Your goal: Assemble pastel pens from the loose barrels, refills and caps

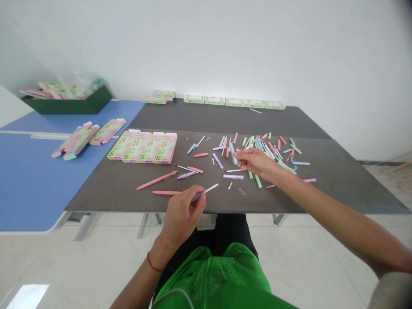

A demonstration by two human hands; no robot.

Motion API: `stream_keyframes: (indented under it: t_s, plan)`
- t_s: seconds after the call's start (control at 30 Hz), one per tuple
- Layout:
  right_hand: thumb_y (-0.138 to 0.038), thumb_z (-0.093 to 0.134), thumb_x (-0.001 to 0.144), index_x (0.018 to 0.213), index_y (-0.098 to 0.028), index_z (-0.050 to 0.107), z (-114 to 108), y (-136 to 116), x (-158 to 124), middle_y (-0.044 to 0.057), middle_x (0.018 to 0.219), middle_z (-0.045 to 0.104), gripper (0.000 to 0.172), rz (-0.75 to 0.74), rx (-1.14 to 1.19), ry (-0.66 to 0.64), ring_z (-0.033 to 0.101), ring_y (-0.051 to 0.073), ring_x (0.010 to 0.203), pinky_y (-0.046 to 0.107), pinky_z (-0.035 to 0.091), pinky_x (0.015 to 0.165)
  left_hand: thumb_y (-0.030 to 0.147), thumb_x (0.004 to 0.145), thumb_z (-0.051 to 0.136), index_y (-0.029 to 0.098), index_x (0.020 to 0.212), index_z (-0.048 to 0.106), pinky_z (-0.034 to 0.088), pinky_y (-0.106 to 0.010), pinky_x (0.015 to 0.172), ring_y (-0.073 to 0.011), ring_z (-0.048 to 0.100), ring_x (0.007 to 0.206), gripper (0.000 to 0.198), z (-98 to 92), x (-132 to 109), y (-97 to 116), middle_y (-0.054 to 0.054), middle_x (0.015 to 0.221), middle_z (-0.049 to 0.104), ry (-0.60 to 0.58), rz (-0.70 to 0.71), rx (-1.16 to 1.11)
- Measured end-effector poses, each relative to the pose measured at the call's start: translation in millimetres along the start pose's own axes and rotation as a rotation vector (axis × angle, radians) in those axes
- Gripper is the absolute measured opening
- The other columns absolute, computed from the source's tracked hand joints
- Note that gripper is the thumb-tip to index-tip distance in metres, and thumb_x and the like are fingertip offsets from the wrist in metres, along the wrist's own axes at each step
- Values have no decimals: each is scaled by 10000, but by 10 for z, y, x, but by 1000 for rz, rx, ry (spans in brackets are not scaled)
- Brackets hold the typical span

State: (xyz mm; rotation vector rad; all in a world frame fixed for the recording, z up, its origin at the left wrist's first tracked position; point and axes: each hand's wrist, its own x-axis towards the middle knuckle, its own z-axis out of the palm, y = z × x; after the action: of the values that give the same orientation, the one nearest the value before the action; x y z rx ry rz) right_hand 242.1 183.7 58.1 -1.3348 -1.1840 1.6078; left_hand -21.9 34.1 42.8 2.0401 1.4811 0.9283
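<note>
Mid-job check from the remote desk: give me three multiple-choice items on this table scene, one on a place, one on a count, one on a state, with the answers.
1. Where is the dark green tray?
A) At the far end of the blue table
B) On the floor
C) Under the dark table

2. How many pink-and-green cartons lie in the row on the dark table?
A) Two
B) Four
C) Seven

3. What is the right hand doing?
A) Lying open and empty
B) Pinching a pale blue pen part
C) Holding the tray

1: A, it sits at the blue table's far end.
2: B, four lie side by side.
3: B, its fingers close on the part.
</note>
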Motion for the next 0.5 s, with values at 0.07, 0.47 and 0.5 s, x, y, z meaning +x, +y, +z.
stream_keyframes:
  t_s: [0.07,0.47,0.5]
  plan:
    - [-189,880,712,721,-138,714,-32,26,-91,41,640,710,175,59,42,46,636,86,539,152,575,537,265,1048,512,218,999,630,391,-281,693,-154,620,712,136,57,-17,-42,13,814,673,-12,31,113]
    - [-208,852,720,724,-159,721,-471,193,-638,40,644,708,140,-27,72,236,656,107,557,173,605,553,189,1002,625,224,1003,674,402,-383,768,-241,553,952,61,651,130,-95,-57,1005,659,-117,488,556]
    - [-216,871,703,724,-162,726,-501,213,-686,40,657,711,155,-28,78,247,661,109,570,177,607,560,189,999,632,220,1000,681,403,-384,773,-243,551,973,59,670,150,-103,-59,1021,655,-122,507,553]
